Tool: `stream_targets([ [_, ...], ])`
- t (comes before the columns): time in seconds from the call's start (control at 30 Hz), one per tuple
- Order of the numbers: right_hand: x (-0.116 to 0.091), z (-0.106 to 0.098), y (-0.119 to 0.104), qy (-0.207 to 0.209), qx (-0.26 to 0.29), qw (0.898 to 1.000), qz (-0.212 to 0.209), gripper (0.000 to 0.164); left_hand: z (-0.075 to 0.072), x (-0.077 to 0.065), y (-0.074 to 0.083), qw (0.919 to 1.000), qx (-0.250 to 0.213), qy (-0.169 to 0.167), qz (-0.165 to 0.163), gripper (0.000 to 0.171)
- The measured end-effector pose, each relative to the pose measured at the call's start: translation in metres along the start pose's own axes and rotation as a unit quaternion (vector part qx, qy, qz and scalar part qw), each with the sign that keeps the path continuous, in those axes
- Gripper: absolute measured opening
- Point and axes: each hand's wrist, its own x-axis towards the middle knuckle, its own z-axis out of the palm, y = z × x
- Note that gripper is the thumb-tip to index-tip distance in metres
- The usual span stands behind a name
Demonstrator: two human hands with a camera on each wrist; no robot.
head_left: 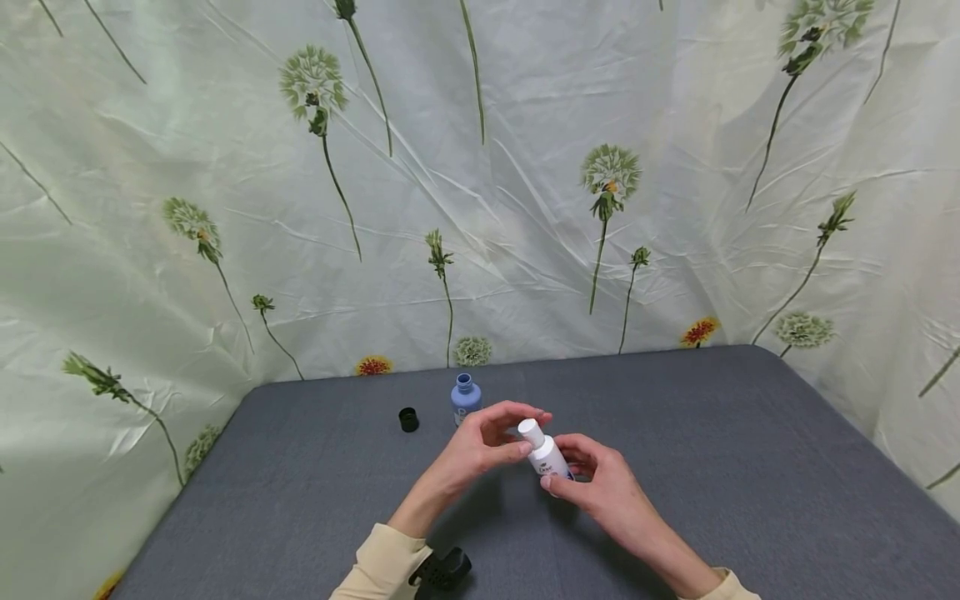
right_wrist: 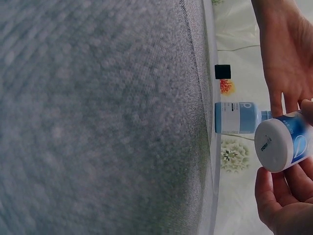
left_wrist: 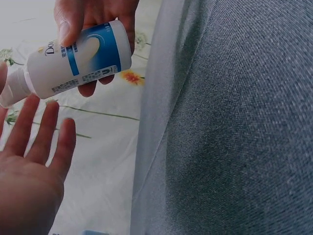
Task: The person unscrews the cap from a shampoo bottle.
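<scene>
My right hand point(head_left: 611, 492) grips a small white and blue lotion bottle point(left_wrist: 80, 58) round its body, thumb on the near side. The bottle leans, its white cap point(head_left: 531, 431) up and to the left, its round base point(right_wrist: 272, 146) toward the right wrist view. Around the cap, my left hand point(head_left: 480, 446) is spread, its thumb tip by the bottle's neck. In the left wrist view, several left fingers point(left_wrist: 44, 129) lie straight beside the cap. Behind the left hand stands a blue bottle point(head_left: 466, 397) with an uncovered mouth, partly hidden in the head view.
A black cap point(head_left: 408, 419) lies on the grey cloth-covered table point(head_left: 300, 492), left of the blue bottle. A black device point(head_left: 444, 571) sits by the left sleeve. Behind the table's far edge hangs a pale curtain point(head_left: 510, 208) with a dandelion print.
</scene>
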Motion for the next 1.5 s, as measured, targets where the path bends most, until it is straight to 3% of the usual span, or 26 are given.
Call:
stream_targets([
  [0.2, 0.0004, -0.0006, 0.0, 0.003, -0.001, 1.0, 0.005, 0.043, -0.0013, -0.0008, -0.0018, 0.9989, -0.027, -0.034, 0.017, 0.038],
  [0.53, 0.0008, -0.0007, 0.0007, 0.001, -0.001, 1.0, 0.001, 0.043, -0.0008, -0.0002, -0.0003, 0.9999, -0.008, 0.004, -0.007, 0.037],
  [0.9, 0.0011, 0.0006, 0.0001, 0.002, -0.007, 1.0, 0.008, 0.044, -0.003, -0.0004, 0.0011, 0.9999, -0.004, 0.011, -0.002, 0.034],
  [1.17, -0.0004, 0.0025, 0.0016, -0.001, -0.003, 1.0, 0.008, 0.044, -0.0043, -0.0016, 0.0015, 0.9995, -0.001, 0.019, -0.024, 0.032],
  [1.5, 0.0001, 0.0021, 0.0007, 0.001, -0.013, 1.0, 0.013, 0.044, -0.0049, -0.0013, 0.0038, 0.9996, 0.019, 0.019, -0.008, 0.033],
])
